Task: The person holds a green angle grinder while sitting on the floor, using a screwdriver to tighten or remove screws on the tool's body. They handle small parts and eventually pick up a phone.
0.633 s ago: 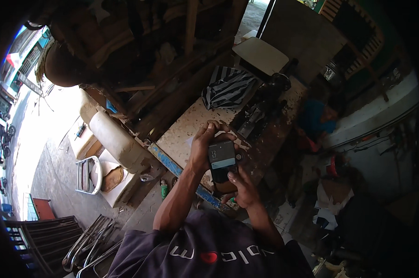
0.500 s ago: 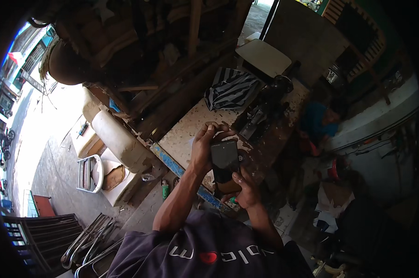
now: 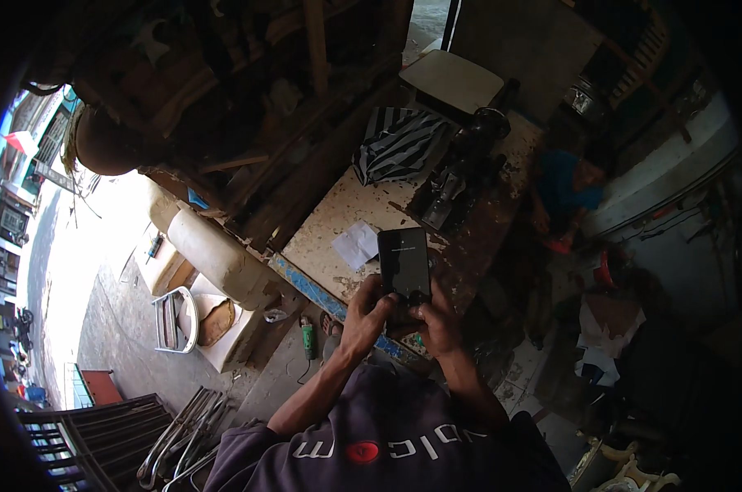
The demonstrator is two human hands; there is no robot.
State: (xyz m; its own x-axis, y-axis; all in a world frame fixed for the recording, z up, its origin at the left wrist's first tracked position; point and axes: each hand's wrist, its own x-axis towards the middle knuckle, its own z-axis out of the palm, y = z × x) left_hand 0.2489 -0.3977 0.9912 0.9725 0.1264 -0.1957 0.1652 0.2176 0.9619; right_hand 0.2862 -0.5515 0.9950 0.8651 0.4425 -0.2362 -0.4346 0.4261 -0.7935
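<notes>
A black smartphone (image 3: 404,261) is held upright between both of my hands, its dark screen facing me. My left hand (image 3: 366,316) grips the lower left corner, the thumb at the bottom of the screen. On the lower right side, my right hand (image 3: 439,320) wraps round the phone with its thumb at the bottom edge. A folded white paper (image 3: 357,245) lies on the worn table (image 3: 321,238) just beyond my left hand. Behind the phone stands a dark sewing machine (image 3: 457,184), next to a black-and-white striped bag (image 3: 397,148).
A cream padded seat (image 3: 451,80) sits at the table's far end. Cream cushions (image 3: 219,250) and a metal chair frame (image 3: 176,320) are at the left, with a green power tool (image 3: 308,337) on the floor. A person in blue (image 3: 569,184) crouches at the right.
My left hand has come down from the phone's upper left edge to its lower left corner. Both hands now hold the phone low, and the white paper shows more fully.
</notes>
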